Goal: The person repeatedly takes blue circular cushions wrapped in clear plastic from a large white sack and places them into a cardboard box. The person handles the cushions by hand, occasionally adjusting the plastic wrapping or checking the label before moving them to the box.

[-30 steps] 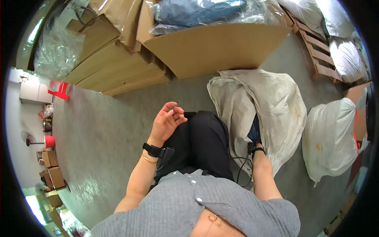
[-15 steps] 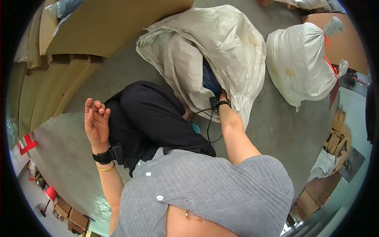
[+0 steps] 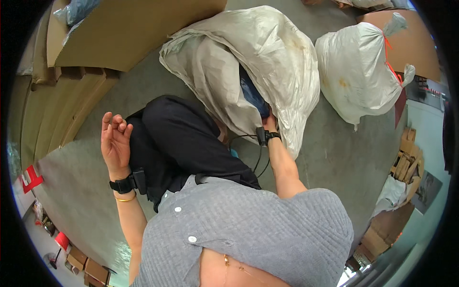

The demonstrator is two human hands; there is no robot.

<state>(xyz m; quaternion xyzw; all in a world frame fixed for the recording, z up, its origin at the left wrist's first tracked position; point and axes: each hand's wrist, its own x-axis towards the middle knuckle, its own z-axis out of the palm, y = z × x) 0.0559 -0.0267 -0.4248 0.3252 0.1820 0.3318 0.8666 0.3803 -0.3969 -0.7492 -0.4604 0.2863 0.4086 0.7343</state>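
My left hand point(image 3: 114, 139) is raised beside my black-trousered knee, palm up, fingers loosely curled and apart, holding nothing. A black band sits on that wrist. My right hand point(image 3: 270, 125) reaches into the mouth of a large white woven sack point(image 3: 267, 62) lying on the floor in front of me. Its fingers are hidden inside among dark blue cloth point(image 3: 252, 93), so its grip cannot be seen. A black wrist device with a cable hangs from the right wrist.
A second white sack point(image 3: 356, 71), tied with an orange string, stands to the right. Large flat cardboard sheets point(image 3: 124, 28) lean at the upper left. Small cardboard boxes point(image 3: 406, 158) lie at the right edge. The floor is grey concrete.
The view has swung toward the sack. My left hand stays raised and empty. My right hand stays in the sack's mouth.
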